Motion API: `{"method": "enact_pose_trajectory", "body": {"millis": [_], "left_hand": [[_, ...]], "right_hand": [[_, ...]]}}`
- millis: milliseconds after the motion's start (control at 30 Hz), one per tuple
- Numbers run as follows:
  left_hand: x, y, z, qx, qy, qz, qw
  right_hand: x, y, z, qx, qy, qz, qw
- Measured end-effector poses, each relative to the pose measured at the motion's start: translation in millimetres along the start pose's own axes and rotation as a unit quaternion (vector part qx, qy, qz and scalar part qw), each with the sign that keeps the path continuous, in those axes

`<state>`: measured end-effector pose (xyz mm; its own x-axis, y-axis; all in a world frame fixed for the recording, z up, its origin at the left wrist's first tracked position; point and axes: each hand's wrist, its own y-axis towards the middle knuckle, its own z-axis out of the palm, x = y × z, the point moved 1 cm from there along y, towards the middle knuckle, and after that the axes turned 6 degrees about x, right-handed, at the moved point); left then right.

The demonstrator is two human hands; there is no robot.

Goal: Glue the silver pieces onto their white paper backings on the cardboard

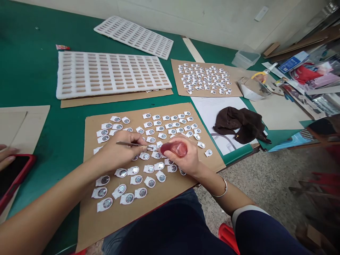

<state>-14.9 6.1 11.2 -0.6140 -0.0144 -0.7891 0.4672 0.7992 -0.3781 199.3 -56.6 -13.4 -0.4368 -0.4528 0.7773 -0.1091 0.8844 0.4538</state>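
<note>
In the head view, my left hand (122,147) pinches thin metal tweezers (127,143) over the middle of a brown cardboard sheet (175,194). My right hand (187,156) is wrapped round a small reddish translucent squeeze bottle (179,148), tilted with its tip pointing left. The tips of bottle and tweezers meet close to one small white tab with a round silver disc (152,147). Loose rows of the same disc tabs (138,179) lie on the cardboard around both hands. Some of them are hidden beneath my hands.
Behind stand white slotted foam trays (114,72) and another cardboard sheet (176,79) with many disc tabs. A dark brown cloth (239,124) lies on white paper at right. At far left, another person's hand (6,156) is beside a red-cased phone (16,177).
</note>
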Motion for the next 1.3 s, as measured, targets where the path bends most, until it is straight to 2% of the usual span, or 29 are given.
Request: {"method": "enact_pose_trajectory", "body": {"millis": [367, 467, 567, 700, 767, 867, 1067, 1200, 1300], "left_hand": [[1, 0, 0.6, -0.001, -0.007, 0.007, 1.0], [2, 0, 1.1, 0.002, -0.02, -0.01, 1.0], [-5, -2, -1.7, -0.006, -0.04, -0.031, 0.999], [-24, -11, -8.4, -0.052, -0.055, -0.029, 0.997], [-31, -20, -7.2, -0.079, -0.027, -0.006, 0.996], [-27, -35, 5.3, -0.08, 0.029, 0.039, 0.996], [1, -50, 35.1, -0.099, 0.109, 0.14, 0.979], [6, -48, 39.6, -0.121, 0.128, 0.216, 0.96], [7, -46, 39.8, -0.128, 0.138, 0.241, 0.952]], "right_hand": [[1, 0, 2, 0.015, -0.002, 0.006, 1.0], [-3, 1, -1, -0.004, 0.072, 0.063, 0.995], [-11, 7, -11, -0.036, 0.198, 0.153, 0.968], [-15, 22, -38, -0.072, 0.224, 0.205, 0.95], [-12, 28, -49, -0.057, 0.22, 0.21, 0.951], [-5, 32, -53, -0.043, 0.222, 0.204, 0.953], [1, 29, -27, -0.098, 0.302, 0.228, 0.921], [3, 24, -18, -0.121, 0.336, 0.213, 0.91], [2, 22, -18, -0.131, 0.323, 0.213, 0.913]]}}
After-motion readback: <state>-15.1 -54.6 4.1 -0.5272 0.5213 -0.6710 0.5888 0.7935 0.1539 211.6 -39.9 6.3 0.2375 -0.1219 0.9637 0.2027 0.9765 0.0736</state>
